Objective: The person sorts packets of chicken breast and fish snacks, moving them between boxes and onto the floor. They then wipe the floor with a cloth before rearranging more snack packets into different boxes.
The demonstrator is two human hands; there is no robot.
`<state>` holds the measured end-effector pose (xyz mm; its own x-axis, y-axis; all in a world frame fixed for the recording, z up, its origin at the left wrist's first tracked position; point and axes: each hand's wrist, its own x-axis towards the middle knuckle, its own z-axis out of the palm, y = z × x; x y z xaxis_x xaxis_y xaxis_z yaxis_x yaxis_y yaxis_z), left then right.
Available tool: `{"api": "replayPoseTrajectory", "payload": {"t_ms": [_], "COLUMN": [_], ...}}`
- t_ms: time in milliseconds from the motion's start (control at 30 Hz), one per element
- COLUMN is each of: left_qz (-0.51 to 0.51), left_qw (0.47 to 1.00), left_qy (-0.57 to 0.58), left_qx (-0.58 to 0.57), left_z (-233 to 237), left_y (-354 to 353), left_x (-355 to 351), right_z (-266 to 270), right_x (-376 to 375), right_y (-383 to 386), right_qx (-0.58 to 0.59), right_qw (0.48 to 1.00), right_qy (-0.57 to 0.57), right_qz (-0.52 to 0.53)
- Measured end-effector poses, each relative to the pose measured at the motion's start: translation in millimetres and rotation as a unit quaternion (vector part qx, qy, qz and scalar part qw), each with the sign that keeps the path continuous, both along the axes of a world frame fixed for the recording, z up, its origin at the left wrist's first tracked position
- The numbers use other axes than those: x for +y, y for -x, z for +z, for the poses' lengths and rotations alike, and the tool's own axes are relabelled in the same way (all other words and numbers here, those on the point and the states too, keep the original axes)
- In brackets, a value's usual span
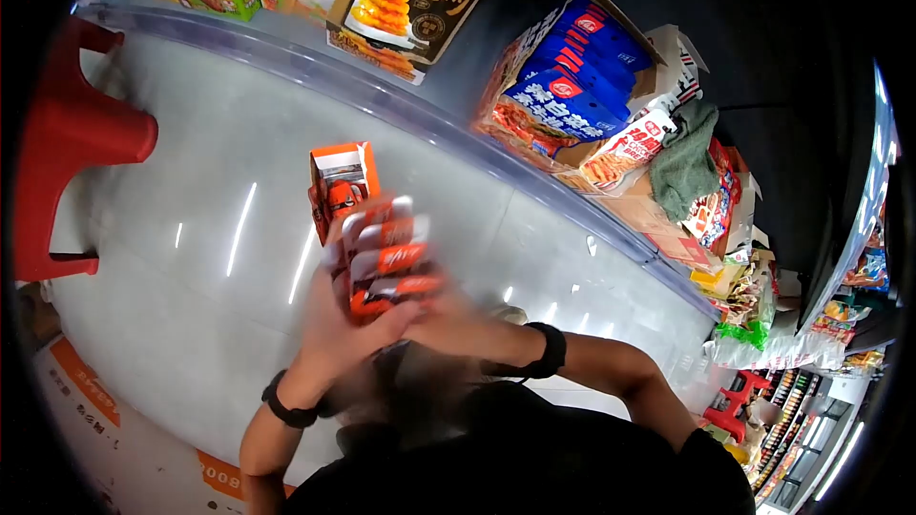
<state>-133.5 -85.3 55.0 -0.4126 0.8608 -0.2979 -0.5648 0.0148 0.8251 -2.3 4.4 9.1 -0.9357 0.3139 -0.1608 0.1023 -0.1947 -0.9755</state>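
My left hand (pixel 345 319) and my right hand (pixel 456 326), both blurred by motion, are closed round a bunch of red-orange and white snack packets (pixel 389 259). Several packets stand side by side between the palms, with the thumbs close together at the near end. Just beyond them is a small orange open-topped box (pixel 320 168) with red packets inside. The front of the bunch overlaps the near part of this box in the head view. A black band circles each wrist.
A shelf edge with a clear rail (pixel 420 129) runs diagonally ahead. On it are a carton of blue packets (pixel 582 76), a black-and-gold food box (pixel 420 10) and a grey-green cloth (pixel 685 157). A red stool (pixel 86 133) stands left on the grey floor (pixel 210 305); a printed carton (pixel 114 448) lies lower left.
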Motion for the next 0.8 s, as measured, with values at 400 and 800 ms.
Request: {"api": "replayPoseTrajectory", "payload": {"t_ms": [400, 800], "left_qz": [-0.001, -0.029], "left_qw": [0.990, 0.996], "left_qy": [-0.068, -0.076], "left_qx": [0.120, 0.040], "left_z": [32.0, 19.7], "left_y": [52.8, 56.9], "left_x": [154.3, 187.7], "right_z": [62.2, 72.4], "right_x": [113.7, 107.0], "right_y": [66.4, 46.0], "right_qx": [0.078, 0.074], "right_qw": [0.958, 0.910], "right_qy": [-0.018, -0.313], "right_qz": [-0.275, -0.262]}}
